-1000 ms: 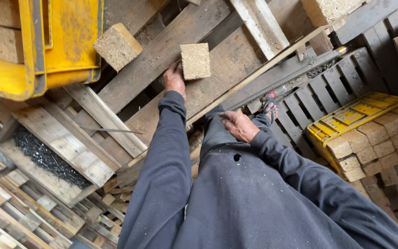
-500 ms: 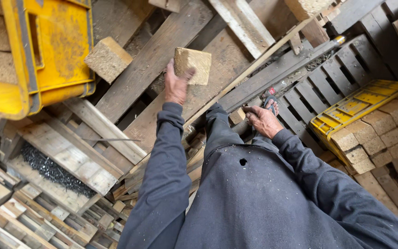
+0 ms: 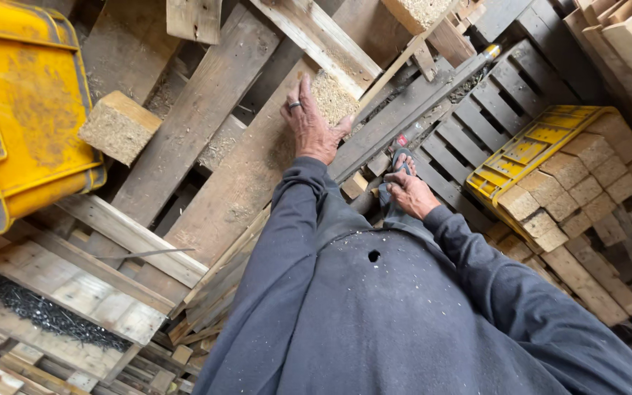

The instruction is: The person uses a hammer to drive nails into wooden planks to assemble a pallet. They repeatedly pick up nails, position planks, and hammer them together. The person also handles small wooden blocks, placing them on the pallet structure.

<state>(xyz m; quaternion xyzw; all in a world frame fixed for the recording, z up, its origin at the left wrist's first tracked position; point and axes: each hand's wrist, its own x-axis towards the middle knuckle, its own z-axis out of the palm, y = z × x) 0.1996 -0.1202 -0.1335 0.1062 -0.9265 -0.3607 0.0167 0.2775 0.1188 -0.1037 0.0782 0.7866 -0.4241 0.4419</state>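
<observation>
A worker's left hand (image 3: 309, 121) grips a pressed-wood block (image 3: 333, 96) from behind, fingers wrapped over it, above a wooden pallet (image 3: 206, 146). Just right of the block, the right hand (image 3: 409, 194) is clenched around a red-and-grey tool (image 3: 401, 150). Farther right, a yellow crate (image 3: 543, 139) holds similar blocks.

my left hand (image 3: 310, 121) covers much of the chipboard block (image 3: 333, 95) | tool (image 3: 401, 146) under my right hand (image 3: 409, 194) mostly hidden | yellow crate (image 3: 27, 110) cut off at left edge
</observation>
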